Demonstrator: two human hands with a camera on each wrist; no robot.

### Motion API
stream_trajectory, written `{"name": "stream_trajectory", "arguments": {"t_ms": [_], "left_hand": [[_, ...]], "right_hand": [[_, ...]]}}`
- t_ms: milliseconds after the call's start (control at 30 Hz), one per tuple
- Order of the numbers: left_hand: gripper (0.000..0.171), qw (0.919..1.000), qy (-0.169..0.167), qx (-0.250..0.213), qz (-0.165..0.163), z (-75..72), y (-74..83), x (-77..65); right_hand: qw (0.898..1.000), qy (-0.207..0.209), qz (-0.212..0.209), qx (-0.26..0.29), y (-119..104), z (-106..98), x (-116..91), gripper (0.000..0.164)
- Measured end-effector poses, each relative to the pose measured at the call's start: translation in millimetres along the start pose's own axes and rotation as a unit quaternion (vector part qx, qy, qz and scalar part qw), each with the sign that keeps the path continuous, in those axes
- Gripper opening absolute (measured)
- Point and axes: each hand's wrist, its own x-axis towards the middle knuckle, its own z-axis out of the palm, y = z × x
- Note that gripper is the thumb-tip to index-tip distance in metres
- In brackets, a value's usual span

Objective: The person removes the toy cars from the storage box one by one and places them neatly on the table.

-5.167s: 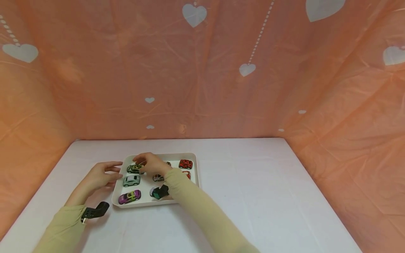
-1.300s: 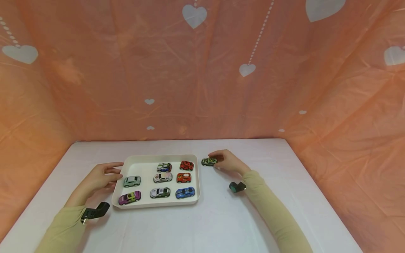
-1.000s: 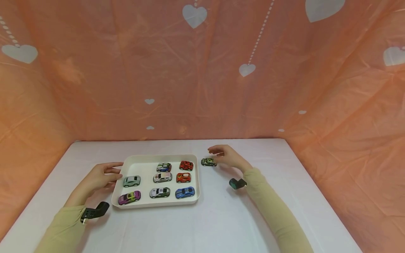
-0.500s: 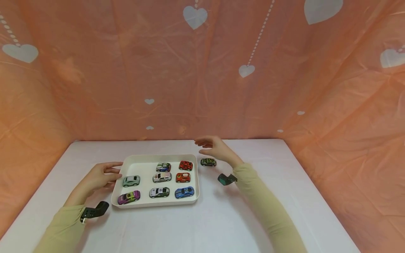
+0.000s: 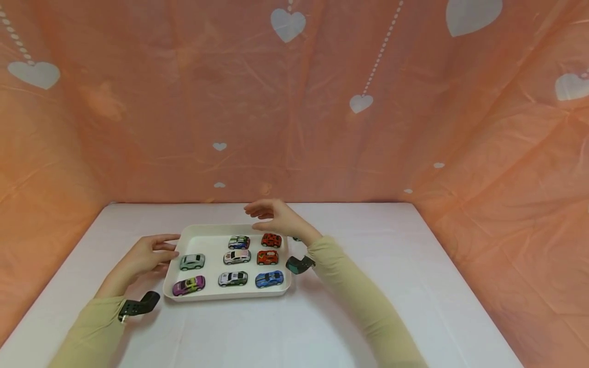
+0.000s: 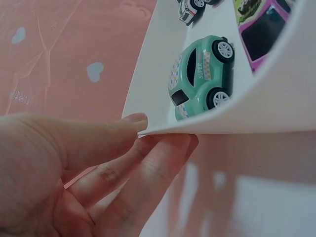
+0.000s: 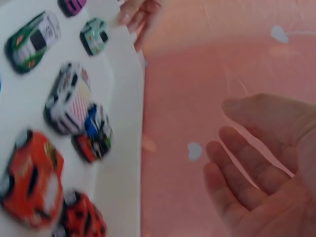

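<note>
A white tray (image 5: 230, 295) holds several toy cars, among them a mint-green car (image 5: 192, 261), a purple-and-yellow car (image 5: 189, 285) and a blue car (image 5: 269, 279). At its left side my left hand (image 5: 147, 255) pinches the rim, with the thumb (image 6: 133, 119) at the edge and the fingers along the outer wall. My right hand (image 5: 278, 217) hovers over the tray's far right rim, fingers spread from the thumb and holding nothing. Below it sit a red-and-black car (image 5: 271, 240) and a red car (image 5: 267, 257). A camouflage car (image 5: 296, 238) on the table is mostly hidden behind the right wrist.
The tray stands on a white-covered table (image 5: 368, 286). An orange cloth (image 5: 257, 122) with pale hearts hangs behind the table and along both sides. Each wrist wears a small black camera.
My right hand carried the camouflage car out of the tray to the table on the right and let it go. It then rose and moved left over the tray. The left hand stayed at the rim.
</note>
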Motion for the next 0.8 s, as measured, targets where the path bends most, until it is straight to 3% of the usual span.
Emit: {"name": "stream_trajectory", "arguments": {"t_ms": [800], "left_hand": [[0.058, 1.0, 0.0, -0.001, 0.004, 2.2, 0.8, 3.5]], "right_hand": [[0.996, -0.075, 0.017, 0.035, -2.2, 78.3, 48.3, 0.045]]}}
